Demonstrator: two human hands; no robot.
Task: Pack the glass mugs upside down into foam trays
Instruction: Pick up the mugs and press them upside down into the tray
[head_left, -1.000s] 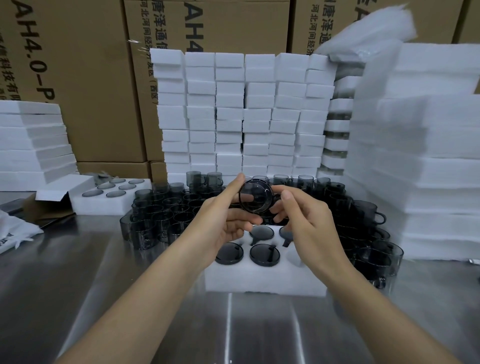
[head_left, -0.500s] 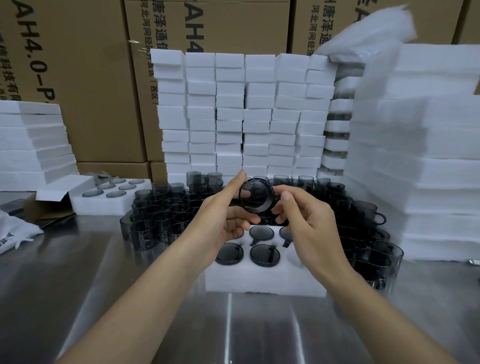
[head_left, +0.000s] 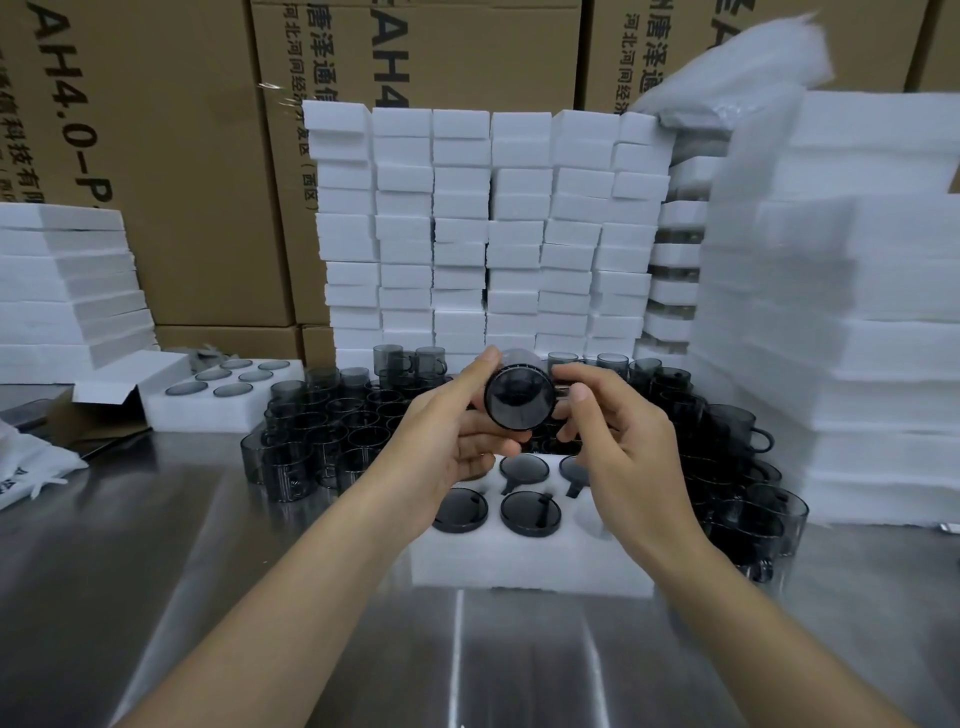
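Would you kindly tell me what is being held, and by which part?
One glass mug, held between left hand and right hand by its side wall.

Both bare forearms reach forward, converging on the mug (head_left: 519, 397). Left grip (head_left: 447, 441) pinches the mug's left side, forefinger up top and thumb below. Right grip (head_left: 618, 441) holds its right side, fingers curled.

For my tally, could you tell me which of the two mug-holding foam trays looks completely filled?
The far-left foam tray beside the open carton: six mug bases fill its pockets. The near foam tray in front shows only four.
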